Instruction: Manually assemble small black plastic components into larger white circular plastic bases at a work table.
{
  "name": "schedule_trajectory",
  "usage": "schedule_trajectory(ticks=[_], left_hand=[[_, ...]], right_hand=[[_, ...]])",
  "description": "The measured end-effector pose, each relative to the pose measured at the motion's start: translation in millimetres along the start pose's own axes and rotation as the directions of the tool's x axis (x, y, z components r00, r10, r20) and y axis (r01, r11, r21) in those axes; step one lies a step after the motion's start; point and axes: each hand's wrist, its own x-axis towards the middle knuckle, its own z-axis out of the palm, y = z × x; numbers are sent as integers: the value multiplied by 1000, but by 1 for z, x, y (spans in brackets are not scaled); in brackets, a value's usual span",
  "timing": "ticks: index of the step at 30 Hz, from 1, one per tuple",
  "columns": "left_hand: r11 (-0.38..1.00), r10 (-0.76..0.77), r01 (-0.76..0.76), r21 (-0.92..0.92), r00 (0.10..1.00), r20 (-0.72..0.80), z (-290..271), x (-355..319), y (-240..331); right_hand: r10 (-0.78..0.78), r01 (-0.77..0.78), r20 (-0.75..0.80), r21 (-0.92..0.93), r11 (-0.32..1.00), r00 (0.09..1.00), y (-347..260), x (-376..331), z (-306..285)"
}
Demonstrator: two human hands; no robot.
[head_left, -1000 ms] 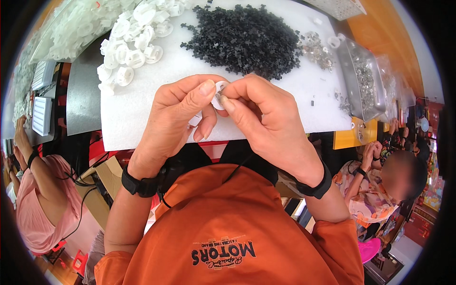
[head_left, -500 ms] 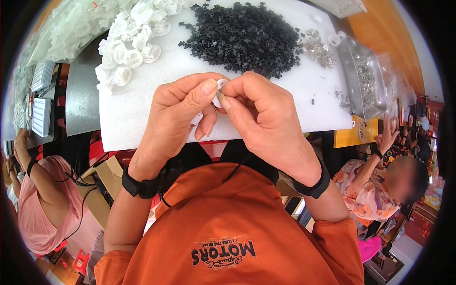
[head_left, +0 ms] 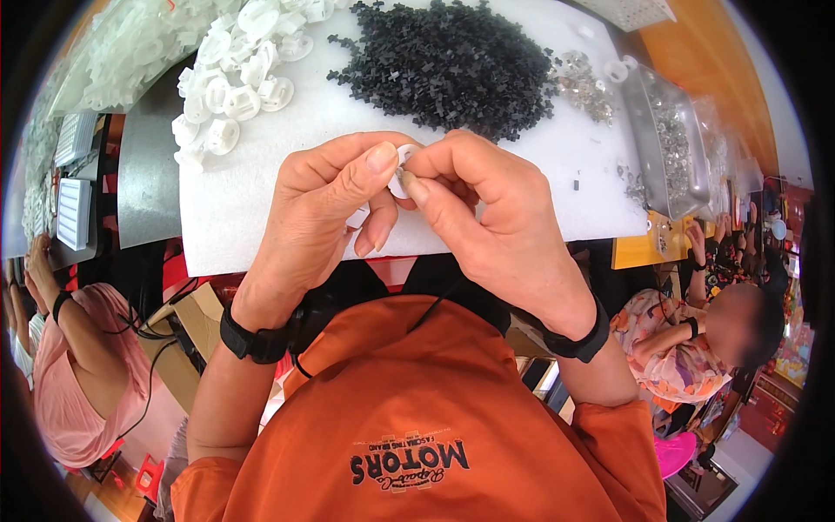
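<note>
Above the near edge of the bench [head_left: 261, 235], a small white plastic disc [head_left: 402, 165] is pinched between the left hand [head_left: 326, 213] and the right hand [head_left: 487, 209], both closed on it at the fingertips; most of the disc is hidden behind the thumbs. It is judged to be light, stiff and rather smooth, so it is best taken by its rim, where little force is needed. A tiny metal piece appears to be pressed against it, though this cannot be made out clearly. Farther off, a heap of small black plastic crosses [head_left: 448, 65] is spread on the white sheet, with a cluster of white discs [head_left: 230, 87] to the far left. A metal tray [head_left: 670, 148] of small shiny parts is set at the right.
</note>
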Motion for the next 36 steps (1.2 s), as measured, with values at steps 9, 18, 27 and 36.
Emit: schedule_trajectory(ticks=[9, 18, 27, 36], left_hand=[[1000, -5, 5, -3, 1000, -10, 1, 0, 0], [1000, 14, -12, 26, 999, -42, 3, 1, 0], [999, -6, 8, 44, 999, -51, 3, 1, 1], [1000, 23, -23, 6, 998, 54, -4, 3, 1]], right_hand=[[-27, 35, -81, 101, 994, 996, 3, 2, 5], [-15, 16, -23, 25, 1000, 1000, 3, 3, 5], [-10, 13, -42, 60, 998, 999, 3, 1, 6], [-180, 175, -71, -71, 982, 981, -1, -11, -3]])
